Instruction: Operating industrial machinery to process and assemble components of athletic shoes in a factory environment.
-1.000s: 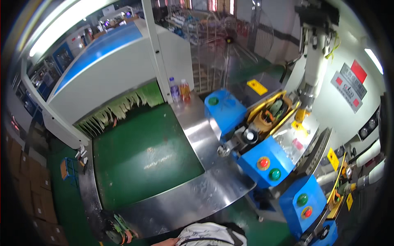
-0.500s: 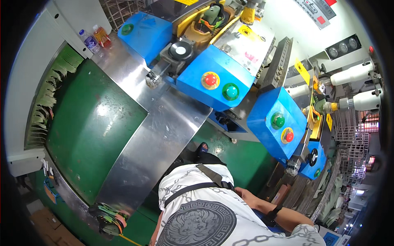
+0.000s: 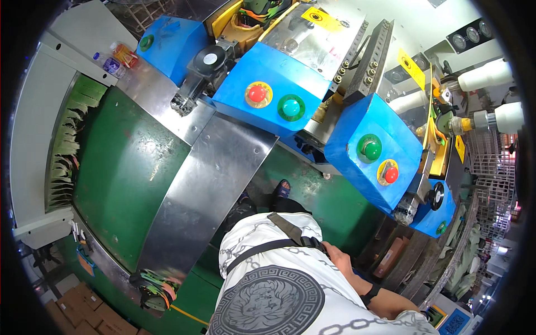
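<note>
My right hand (image 3: 338, 260) is at the right side of my waist, beside the black buckle (image 3: 312, 243) of a strap (image 3: 259, 249) that crosses my white patterned shirt. Its fingertips are partly hidden against the shirt, so I cannot tell whether they grip anything. A dark band (image 3: 373, 292) circles that wrist. My left hand is out of view. In front of me stands a machine with blue control boxes (image 3: 268, 84) carrying a red button (image 3: 257, 95) and a green button (image 3: 291, 107). A dark shoe upper (image 3: 262, 12) with orange and green trim sits in its tan mould.
A green conveyor belt (image 3: 128, 167) with a metal rim (image 3: 206, 184) curves along my left. Colourful shoe pieces (image 3: 154, 290) lie at its near end. Two bottles (image 3: 113, 67) stand by the machine. Another blue box (image 3: 374, 153) juts out at right; cartons (image 3: 84, 304) are stacked lower left.
The view has shifted, so the machine's boxes sit higher and further left and more of my feet shows. My right hand stays at my waist.
</note>
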A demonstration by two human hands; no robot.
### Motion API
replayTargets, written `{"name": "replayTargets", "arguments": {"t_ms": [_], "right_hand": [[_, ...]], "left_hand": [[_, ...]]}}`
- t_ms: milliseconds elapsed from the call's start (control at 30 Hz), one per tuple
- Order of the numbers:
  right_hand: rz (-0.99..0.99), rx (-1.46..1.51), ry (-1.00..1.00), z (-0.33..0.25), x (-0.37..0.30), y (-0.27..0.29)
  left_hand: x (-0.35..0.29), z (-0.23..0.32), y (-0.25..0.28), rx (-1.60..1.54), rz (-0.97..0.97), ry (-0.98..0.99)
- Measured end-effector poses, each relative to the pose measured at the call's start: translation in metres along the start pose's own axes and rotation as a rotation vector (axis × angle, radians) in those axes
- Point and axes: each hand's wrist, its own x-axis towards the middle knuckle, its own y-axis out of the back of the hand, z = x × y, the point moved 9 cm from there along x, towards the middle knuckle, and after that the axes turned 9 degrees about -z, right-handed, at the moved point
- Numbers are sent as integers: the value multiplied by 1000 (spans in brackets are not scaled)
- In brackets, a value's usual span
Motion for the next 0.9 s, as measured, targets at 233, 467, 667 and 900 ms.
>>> {"name": "replayTargets", "arguments": {"t_ms": [233, 467, 667, 900], "right_hand": [[-5, -45, 221, -31, -9, 31], [106, -77, 413, -64, -31, 63], [-327, 224, -12, -19, 3, 9], [-514, 98, 105, -27, 38, 18]], "left_hand": [[-5, -2, -3, 29, -6, -19], [-11, -7, -1, 20, -10, -36], [-10, 11, 5, 104, -57, -93], [-8, 75, 6, 426, -239, -290]]}}
